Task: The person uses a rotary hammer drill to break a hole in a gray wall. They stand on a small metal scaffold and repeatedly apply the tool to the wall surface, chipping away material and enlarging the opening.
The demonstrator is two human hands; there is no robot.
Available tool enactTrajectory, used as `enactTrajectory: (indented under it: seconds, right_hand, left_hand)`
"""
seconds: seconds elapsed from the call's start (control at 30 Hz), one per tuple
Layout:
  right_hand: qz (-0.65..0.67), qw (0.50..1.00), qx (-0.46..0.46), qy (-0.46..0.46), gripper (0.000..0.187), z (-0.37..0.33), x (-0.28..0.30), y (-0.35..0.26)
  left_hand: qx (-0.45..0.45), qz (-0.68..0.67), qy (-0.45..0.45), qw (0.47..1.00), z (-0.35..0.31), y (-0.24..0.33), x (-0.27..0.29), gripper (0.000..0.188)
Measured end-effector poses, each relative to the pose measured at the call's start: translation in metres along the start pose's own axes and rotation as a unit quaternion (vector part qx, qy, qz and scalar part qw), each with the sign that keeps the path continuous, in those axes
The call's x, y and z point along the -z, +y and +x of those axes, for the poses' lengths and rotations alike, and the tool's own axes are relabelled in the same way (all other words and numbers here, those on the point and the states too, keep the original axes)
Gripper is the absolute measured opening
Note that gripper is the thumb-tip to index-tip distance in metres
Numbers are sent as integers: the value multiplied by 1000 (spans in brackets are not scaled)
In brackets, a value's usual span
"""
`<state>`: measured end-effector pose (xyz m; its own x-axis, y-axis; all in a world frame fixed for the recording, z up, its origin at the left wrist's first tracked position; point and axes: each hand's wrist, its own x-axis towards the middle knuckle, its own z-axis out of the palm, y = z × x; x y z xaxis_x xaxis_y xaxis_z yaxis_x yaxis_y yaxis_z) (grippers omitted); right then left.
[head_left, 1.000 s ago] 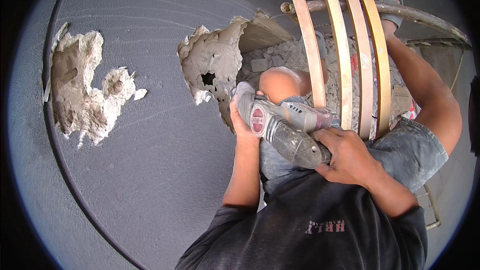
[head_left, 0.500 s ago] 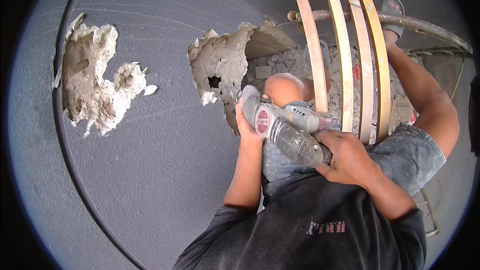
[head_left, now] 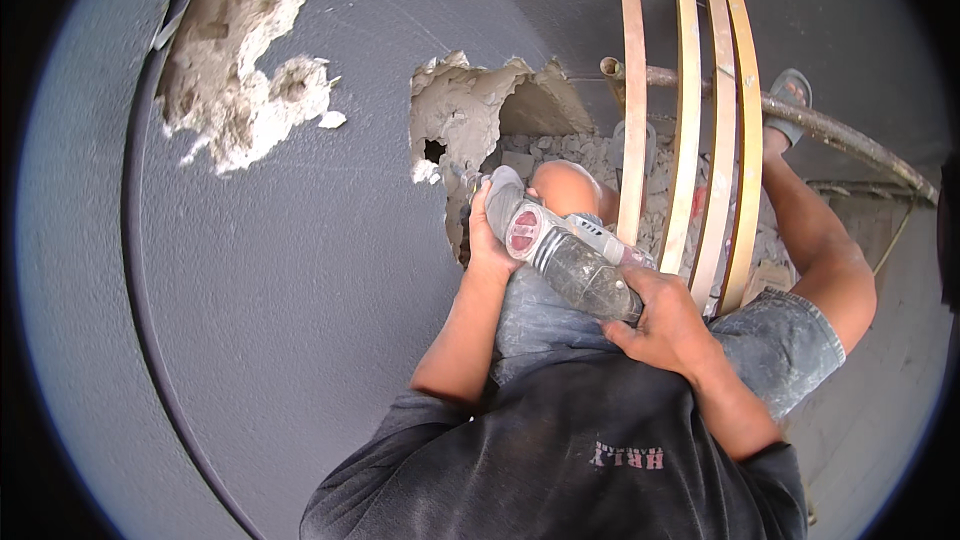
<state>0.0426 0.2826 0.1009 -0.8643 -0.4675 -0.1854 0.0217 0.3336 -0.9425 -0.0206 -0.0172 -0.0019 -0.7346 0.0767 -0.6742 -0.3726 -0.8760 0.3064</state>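
Observation:
A dusty grey and black hammer drill (head_left: 585, 275) lies across my lap area, its front end pointing up and left at the broken edge of a hole (head_left: 460, 105) in the grey wall. My left hand (head_left: 490, 232) is closed around the front part of the drill, fingers partly hidden behind it. At the rear, my right hand (head_left: 668, 312) wraps around the handle end. The drill's tip is close to the hole's ragged lower edge; I cannot tell whether it touches.
Another broken patch (head_left: 235, 50) with exposed masonry is on the grey wall (head_left: 290, 310), beside a dark cable (head_left: 135, 240). Several wooden strips (head_left: 686, 120) stand between my legs and a round pole (head_left: 850, 130). Rubble (head_left: 560, 148) covers the ground by my knee (head_left: 566, 188).
The view has shifted, so the wall patches sit further right and the left patch higher. Both hands keep their hold on the hammer drill, which has barely moved relative to the hole.

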Motion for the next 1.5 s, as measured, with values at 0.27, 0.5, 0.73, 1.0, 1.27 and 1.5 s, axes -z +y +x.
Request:
enactTrajectory:
  seconds: [0.27,0.5,0.73,1.0,1.27,1.5]
  right_hand:
    - [19,1000,8,-21,50,5,-3,-25]
    - [-7,1000,9,15,49,-3,-12,-31]
    - [-16,998,-24,53,38,-73,11,-41]
    - [-47,995,54,75,43,-166,42,-24]
    - [-64,989,117,70,45,-202,55,8]
    - [-57,990,118,50,48,-210,57,20]
  left_hand:
    - [3,-19,-39,999,-1,3,14,53]
    - [0,-16,-25,1000,-10,1,5,50]
    - [-20,17,-26,999,-60,-46,-16,48]
    - [37,19,-72,997,-134,-102,-74,57]
    - [10,48,-76,996,-181,-125,-79,55]
    - [13,69,-97,993,-181,-135,-52,58]
